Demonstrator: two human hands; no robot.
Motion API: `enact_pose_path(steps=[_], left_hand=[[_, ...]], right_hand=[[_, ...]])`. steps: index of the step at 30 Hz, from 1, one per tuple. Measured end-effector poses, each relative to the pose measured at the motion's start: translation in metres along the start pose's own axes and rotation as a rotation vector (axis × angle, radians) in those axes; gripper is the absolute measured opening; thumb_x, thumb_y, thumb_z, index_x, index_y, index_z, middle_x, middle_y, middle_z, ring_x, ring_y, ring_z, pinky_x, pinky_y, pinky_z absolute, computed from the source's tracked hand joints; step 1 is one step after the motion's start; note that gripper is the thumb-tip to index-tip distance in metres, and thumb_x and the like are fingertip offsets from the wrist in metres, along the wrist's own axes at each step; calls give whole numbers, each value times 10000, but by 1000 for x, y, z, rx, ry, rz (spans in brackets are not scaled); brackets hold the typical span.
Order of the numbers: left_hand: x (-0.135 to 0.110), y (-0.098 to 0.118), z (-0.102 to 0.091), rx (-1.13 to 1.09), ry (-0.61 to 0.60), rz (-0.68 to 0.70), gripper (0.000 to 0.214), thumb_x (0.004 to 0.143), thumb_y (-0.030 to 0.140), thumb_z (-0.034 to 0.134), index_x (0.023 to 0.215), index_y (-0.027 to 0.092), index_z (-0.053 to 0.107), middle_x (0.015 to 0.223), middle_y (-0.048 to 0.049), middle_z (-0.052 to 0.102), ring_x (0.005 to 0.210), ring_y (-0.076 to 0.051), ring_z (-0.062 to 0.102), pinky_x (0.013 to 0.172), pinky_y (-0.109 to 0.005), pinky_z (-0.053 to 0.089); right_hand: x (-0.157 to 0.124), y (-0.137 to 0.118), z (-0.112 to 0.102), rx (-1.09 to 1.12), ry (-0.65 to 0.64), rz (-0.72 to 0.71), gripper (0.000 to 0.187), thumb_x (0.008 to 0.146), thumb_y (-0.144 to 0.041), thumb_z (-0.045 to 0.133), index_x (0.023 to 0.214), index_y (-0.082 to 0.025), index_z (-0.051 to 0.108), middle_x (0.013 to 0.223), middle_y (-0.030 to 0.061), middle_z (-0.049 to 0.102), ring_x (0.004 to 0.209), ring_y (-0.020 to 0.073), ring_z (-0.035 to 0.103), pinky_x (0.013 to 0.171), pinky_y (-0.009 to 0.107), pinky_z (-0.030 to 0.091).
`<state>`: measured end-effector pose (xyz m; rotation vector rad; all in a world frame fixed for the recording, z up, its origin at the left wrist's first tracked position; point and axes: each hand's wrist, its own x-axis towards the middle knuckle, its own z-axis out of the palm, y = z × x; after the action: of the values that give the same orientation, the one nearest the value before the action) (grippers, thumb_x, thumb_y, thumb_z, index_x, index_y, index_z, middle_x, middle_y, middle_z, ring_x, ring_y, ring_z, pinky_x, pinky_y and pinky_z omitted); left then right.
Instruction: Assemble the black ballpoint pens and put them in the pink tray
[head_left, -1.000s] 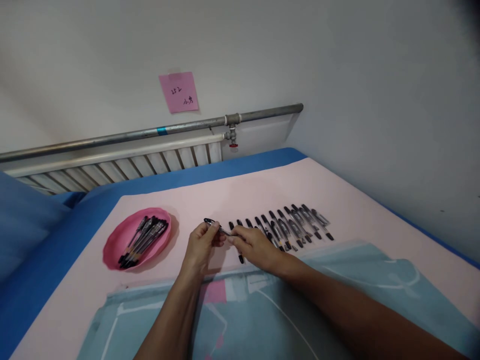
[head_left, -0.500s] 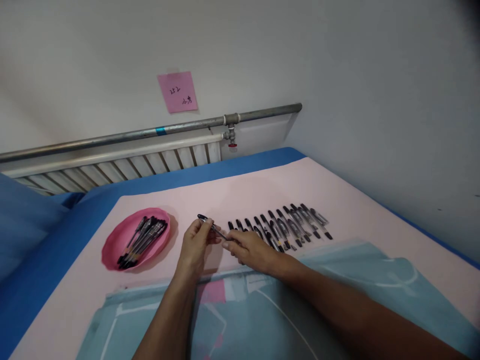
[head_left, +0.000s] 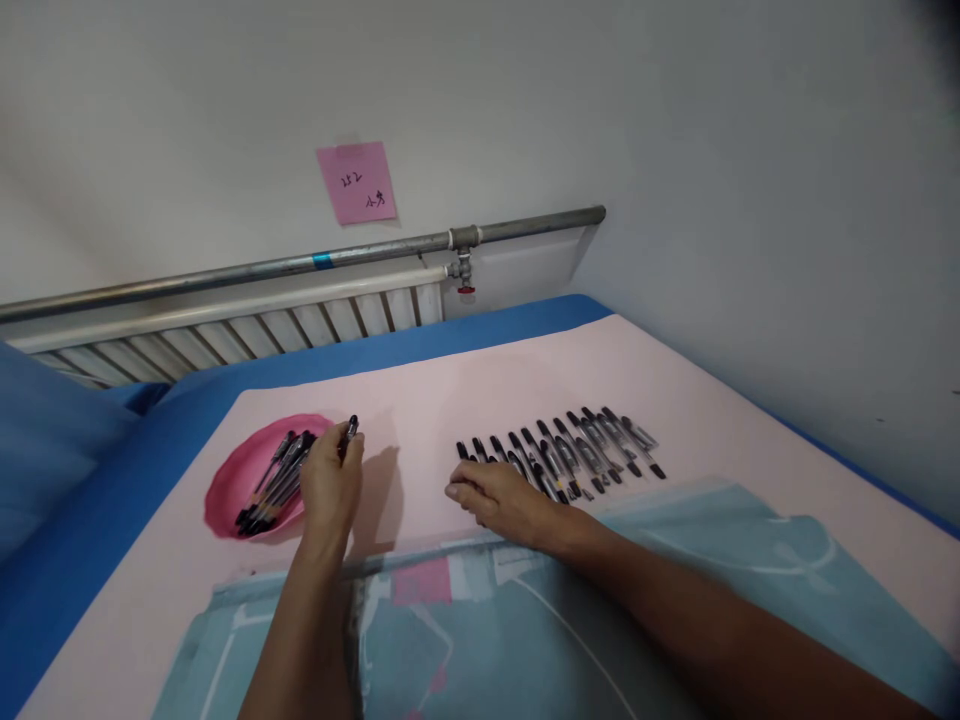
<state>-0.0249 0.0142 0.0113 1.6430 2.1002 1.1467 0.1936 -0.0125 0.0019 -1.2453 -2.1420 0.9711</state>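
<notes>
My left hand (head_left: 331,482) is closed around a pen (head_left: 349,432) whose black end sticks up past the fingertips; the rest is hidden. It hovers by the right rim of a pink scalloped dish (head_left: 226,482), partly covering it. Inside the dish lies a bundle of clear-barrelled pens (head_left: 283,485) with black ends. My right hand (head_left: 501,500) rests low over the pink sheet, fingers curled together, with nothing showing in them. Just behind and right of it, several similar pens (head_left: 581,450) lie slanted in uneven, overlapping rows.
A pink sheet (head_left: 420,400) covers the blue surface (head_left: 480,325). Teal patterned cloth (head_left: 720,530) lies along the near side. Behind stand a white radiator (head_left: 300,325), a metal pipe (head_left: 240,275) with a valve, and a wall bearing a pink note (head_left: 357,184).
My left hand has moved left with the pen, from beside my right hand to the dish's rim. The pen has left my right fingertips. My right hand has stayed in place.
</notes>
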Motion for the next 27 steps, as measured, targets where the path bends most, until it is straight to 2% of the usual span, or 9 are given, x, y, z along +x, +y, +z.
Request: enact_pose_path(steps=[3,8,19,27], left_hand=[[4,-4,-5,269,-56,76,309,816,330,413,965,152,617,870,-90,661,817,-231,591,685,-287,401],[8,-7,-12,492,-125,52,320,835,322,357,890,153,622,889,-124,670,800,-262,602,639,-297,381],[17,-25,-26,638,-107,-72,324,838,313,347,966,157,601,983,-146,656,888,-306,600,656,-331,403],[20,-37,-24,694,-195,-110,357,815,271,349,1055,177,596,973,-157,667,851,-325,611,652,-363,422]], right_hand=[[-1,0,0,0,-7,-16,172,853,-258,456,797,-165,590,679,1,588,603,104,519,565,213,333],[-1,2,1,-9,-15,-44,176,855,-261,448,819,-162,590,697,9,594,639,112,524,572,213,333],[-1,2,1,-27,-26,-52,168,849,-248,462,824,-161,603,727,21,609,665,121,533,584,217,343],[-1,-1,0,-42,-25,-53,163,836,-225,474,819,-160,623,711,19,612,646,119,532,581,215,346]])
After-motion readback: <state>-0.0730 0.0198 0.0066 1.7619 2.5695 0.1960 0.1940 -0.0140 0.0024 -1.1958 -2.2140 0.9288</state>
